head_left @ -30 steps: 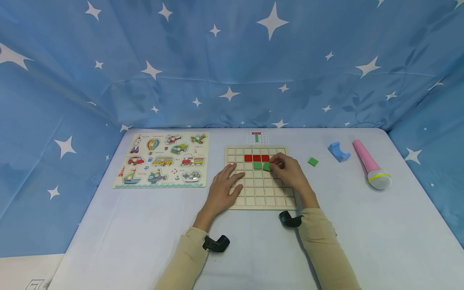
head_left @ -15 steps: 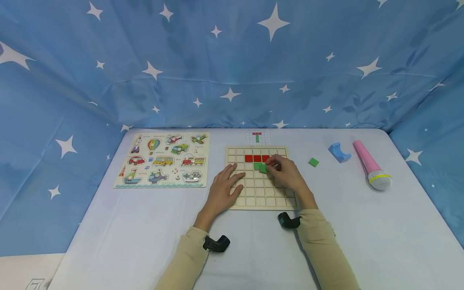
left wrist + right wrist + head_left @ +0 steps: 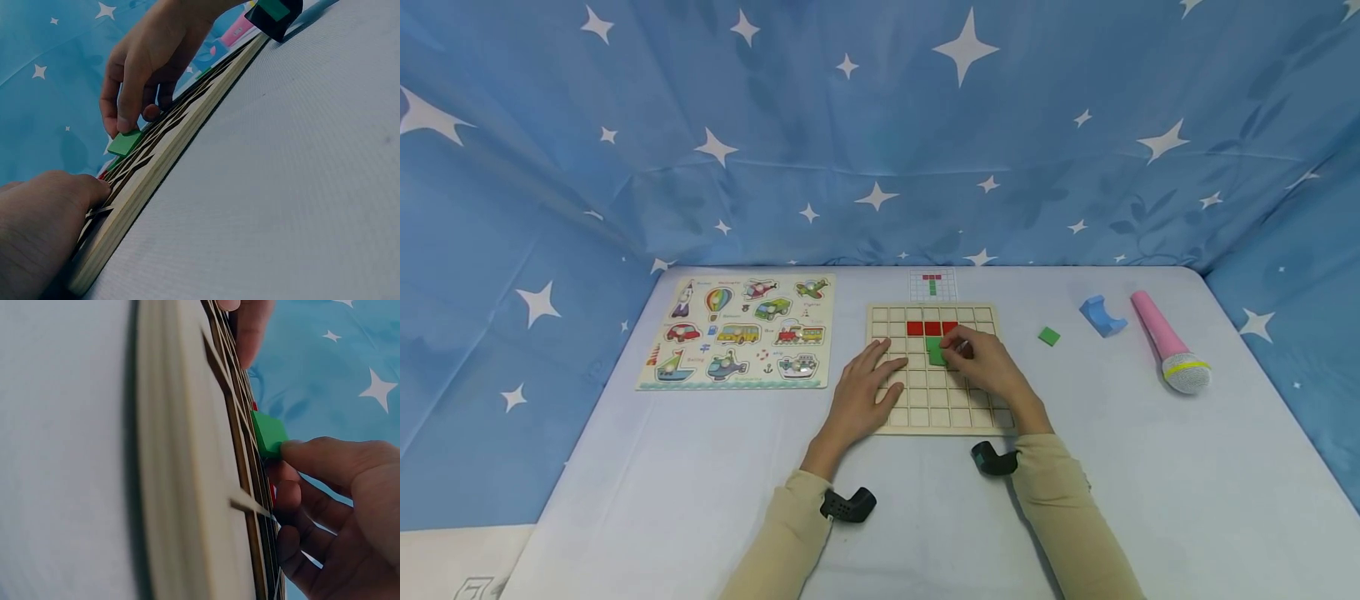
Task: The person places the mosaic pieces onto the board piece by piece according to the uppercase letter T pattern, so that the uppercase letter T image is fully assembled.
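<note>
My right hand [image 3: 988,364] pinches a green square tile [image 3: 269,434] between thumb and fingertip, tilted close over the wooden grid board [image 3: 919,418]. In the head view that tile overlaps the cell just below a second green tile [image 3: 932,342], which lies in the board. Above them, a row of red tiles [image 3: 924,328] fills adjoining cells. My left hand [image 3: 859,389] rests on the board's left side, fingers spread and straight. The left wrist view shows the held tile [image 3: 125,144] slanting, its lower edge toward the grid.
A loose green tile [image 3: 1048,336] lies right of the board. Beyond it are a blue curved block [image 3: 1102,316] and a pink toy microphone [image 3: 1168,340]. A vehicle puzzle board [image 3: 735,332] lies left. Behind the grid is a pattern card [image 3: 933,285] with a red-and-green T.
My right hand has moved left and slightly toward me, carrying the green tile from beside the placed green tile to just below it. My left hand has stayed in place.
</note>
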The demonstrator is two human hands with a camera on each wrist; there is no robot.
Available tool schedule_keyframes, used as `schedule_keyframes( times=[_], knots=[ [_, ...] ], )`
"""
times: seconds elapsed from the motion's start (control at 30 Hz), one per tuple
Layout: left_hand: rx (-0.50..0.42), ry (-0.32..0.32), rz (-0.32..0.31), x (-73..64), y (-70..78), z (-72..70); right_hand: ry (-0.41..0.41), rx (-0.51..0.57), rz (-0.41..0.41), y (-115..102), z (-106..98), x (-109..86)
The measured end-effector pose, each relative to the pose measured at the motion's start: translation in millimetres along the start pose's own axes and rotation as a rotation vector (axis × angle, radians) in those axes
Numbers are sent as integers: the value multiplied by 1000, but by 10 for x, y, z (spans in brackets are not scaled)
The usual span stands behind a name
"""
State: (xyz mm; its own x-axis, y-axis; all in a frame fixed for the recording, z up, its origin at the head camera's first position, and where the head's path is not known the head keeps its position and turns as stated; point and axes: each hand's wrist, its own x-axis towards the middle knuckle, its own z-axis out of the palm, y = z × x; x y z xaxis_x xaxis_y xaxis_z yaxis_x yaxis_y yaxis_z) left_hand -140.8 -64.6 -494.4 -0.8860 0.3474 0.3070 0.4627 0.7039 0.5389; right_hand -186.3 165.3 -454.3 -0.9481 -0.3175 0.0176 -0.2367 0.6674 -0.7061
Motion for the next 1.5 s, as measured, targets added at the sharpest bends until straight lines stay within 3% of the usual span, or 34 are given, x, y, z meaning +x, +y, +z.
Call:
schedule_keyframes(
  times=[0.87,1.13,1.5],
  knots=[
    [-15,8,4,1,2,-1,16,-79,0,-77,57,-21],
    [-2,8,6,-11,-9,15,8,-36,29,-38,5,-29],
    [-9,-7,-6,-12,-1,9,77,-32,60,67,-131,-54]
  ],
)
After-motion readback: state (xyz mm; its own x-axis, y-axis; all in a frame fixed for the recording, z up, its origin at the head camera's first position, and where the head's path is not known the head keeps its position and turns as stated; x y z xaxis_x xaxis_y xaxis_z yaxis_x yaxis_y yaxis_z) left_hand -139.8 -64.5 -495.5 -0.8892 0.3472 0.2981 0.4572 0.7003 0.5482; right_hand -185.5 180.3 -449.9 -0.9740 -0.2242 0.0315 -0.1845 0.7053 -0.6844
